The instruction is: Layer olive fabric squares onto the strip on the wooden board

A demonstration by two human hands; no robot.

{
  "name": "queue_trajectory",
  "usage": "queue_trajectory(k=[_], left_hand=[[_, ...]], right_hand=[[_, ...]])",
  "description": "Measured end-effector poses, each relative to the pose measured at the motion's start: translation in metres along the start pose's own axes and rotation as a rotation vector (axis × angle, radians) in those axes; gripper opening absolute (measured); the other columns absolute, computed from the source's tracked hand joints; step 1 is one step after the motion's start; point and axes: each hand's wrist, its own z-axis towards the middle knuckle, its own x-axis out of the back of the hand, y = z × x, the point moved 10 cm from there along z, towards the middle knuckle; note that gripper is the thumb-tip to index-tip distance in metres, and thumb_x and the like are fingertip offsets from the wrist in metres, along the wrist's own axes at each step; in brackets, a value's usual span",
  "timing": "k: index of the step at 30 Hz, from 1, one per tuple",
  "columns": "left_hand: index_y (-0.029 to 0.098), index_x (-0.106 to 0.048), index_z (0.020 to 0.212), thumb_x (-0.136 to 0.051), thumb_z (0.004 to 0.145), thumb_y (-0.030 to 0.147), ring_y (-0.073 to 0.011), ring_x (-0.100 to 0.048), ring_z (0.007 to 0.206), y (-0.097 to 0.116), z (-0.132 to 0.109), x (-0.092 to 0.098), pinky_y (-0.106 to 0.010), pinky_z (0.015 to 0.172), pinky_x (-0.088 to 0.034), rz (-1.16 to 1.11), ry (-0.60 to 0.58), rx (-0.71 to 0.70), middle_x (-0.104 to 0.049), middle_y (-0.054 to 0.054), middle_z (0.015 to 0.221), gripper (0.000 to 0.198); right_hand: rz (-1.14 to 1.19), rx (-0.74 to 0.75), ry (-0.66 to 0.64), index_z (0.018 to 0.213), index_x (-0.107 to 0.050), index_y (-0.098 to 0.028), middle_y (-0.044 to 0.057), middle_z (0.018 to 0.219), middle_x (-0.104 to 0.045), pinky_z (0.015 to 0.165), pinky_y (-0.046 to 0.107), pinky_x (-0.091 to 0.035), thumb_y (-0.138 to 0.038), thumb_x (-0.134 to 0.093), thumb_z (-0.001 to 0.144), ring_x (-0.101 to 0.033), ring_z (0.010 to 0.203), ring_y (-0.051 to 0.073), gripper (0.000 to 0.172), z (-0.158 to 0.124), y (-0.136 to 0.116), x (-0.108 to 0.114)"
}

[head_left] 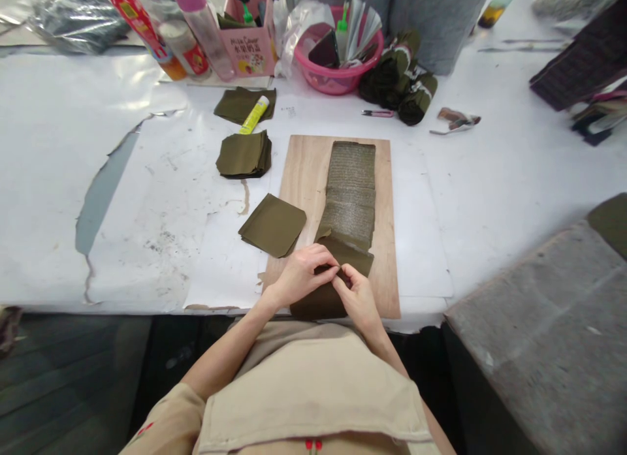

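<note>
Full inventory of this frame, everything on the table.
wooden board: 1, light brown, table centre
fabric strip: 1, olive, lengthwise on the board
fabric square piles: 3, olive, left of the board
glue stick: 1, yellow, on the farthest pile
basin: 1, pink, far edge
fabric rolls: a few, olive, right of the basin
table cover: 1, white, torn at left
left hand: 1, pinching the strip's near end
right hand: 1, pinching the same end
</note>
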Motion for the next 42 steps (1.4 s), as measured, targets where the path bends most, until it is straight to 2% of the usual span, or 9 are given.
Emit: queue_trajectory(k=[4,7,14,19,24,27,32,37,42], left_hand=[[0.016,-0.066,0.082,-0.058,0.093,0.029,-0.0120,-0.060,0.078,-0.011,-0.001,0.008,-0.023,0.073,-0.047,-0.161,0.028,0.135,-0.065,-0.001,0.083,0.018],[0.017,-0.068,0.097,-0.062,0.091,0.033,-0.0126,-0.062,0.082,-0.023,-0.005,0.017,-0.023,0.077,-0.049,-0.266,0.049,0.228,-0.067,-0.001,0.088,0.018],[0.020,-0.062,0.120,-0.072,0.081,0.032,-0.0160,-0.062,0.095,-0.047,-0.018,0.014,-0.023,0.078,-0.050,-0.429,-0.065,0.375,-0.067,-0.005,0.107,0.042],[0.015,-0.060,0.119,-0.072,0.080,0.029,-0.0168,-0.063,0.097,-0.055,-0.012,0.014,-0.024,0.080,-0.050,-0.590,-0.037,0.410,-0.066,-0.007,0.110,0.043],[0.017,-0.062,0.116,-0.068,0.082,0.026,-0.0168,-0.063,0.097,-0.053,-0.007,0.011,-0.026,0.085,-0.050,-0.397,-0.105,0.345,-0.066,-0.005,0.112,0.036],[0.021,-0.062,0.118,-0.066,0.085,0.024,-0.0167,-0.064,0.097,-0.048,-0.009,0.005,-0.027,0.087,-0.050,-0.233,-0.147,0.272,-0.067,-0.002,0.112,0.033],[0.023,-0.053,0.130,-0.061,0.089,0.020,-0.0190,-0.064,0.106,-0.033,-0.018,-0.005,-0.030,0.094,-0.050,0.117,-0.162,0.127,-0.065,-0.003,0.122,0.042],[0.017,-0.047,0.135,-0.061,0.091,0.024,-0.0236,-0.060,0.109,-0.014,-0.025,-0.001,-0.037,0.093,-0.052,0.420,-0.010,0.012,-0.060,-0.011,0.121,0.047],[0.017,-0.063,0.104,-0.056,0.094,0.025,-0.0234,-0.056,0.107,0.003,-0.034,-0.003,-0.039,0.094,-0.049,0.570,0.060,-0.172,-0.063,-0.008,0.102,0.015]], right_hand=[[0.098,-0.055,-0.024,0.074,-0.055,-0.018,-0.005,0.067,-0.052,0.061,0.022,-0.037,-0.042,-0.062,0.083,-0.045,0.066,0.011,0.026,-0.001,0.008,-0.002],[0.273,-0.118,0.004,0.090,-0.063,-0.019,-0.001,0.083,-0.066,0.074,0.026,-0.045,-0.042,-0.065,0.082,-0.057,0.079,0.015,0.025,-0.002,0.017,0.000],[0.550,-0.194,0.114,0.108,-0.063,-0.021,0.003,0.103,-0.071,0.078,0.029,-0.052,-0.041,-0.067,0.082,-0.064,0.089,0.017,0.033,-0.013,0.026,0.008],[0.404,-0.304,0.068,0.088,-0.056,-0.021,-0.002,0.076,-0.069,0.055,0.023,-0.050,-0.048,-0.071,0.077,-0.063,0.062,0.013,0.033,-0.028,0.044,0.005],[0.206,-0.425,-0.119,0.077,-0.044,-0.023,-0.002,0.056,-0.064,0.051,0.026,-0.051,-0.062,-0.064,0.076,-0.066,0.053,0.018,0.044,-0.049,0.056,-0.005],[-0.120,-0.304,-0.116,0.075,-0.049,-0.023,-0.001,0.065,-0.067,0.053,0.027,-0.048,-0.059,-0.056,0.084,-0.065,0.055,0.017,0.038,-0.054,0.044,0.013],[-0.767,0.074,0.149,0.089,-0.063,-0.023,0.001,0.077,-0.067,0.063,0.028,-0.043,-0.045,-0.053,0.093,-0.062,0.067,0.016,0.025,-0.051,-0.002,0.047],[-0.975,0.374,0.189,0.109,-0.064,-0.021,0.006,0.100,-0.066,0.077,0.031,-0.045,-0.035,-0.053,0.096,-0.061,0.092,0.020,0.022,-0.038,-0.027,0.019],[-1.079,0.442,0.213,0.104,-0.066,-0.022,0.005,0.093,-0.065,0.076,0.032,-0.042,-0.032,-0.056,0.094,-0.057,0.088,0.020,0.017,-0.028,-0.025,0.001]])
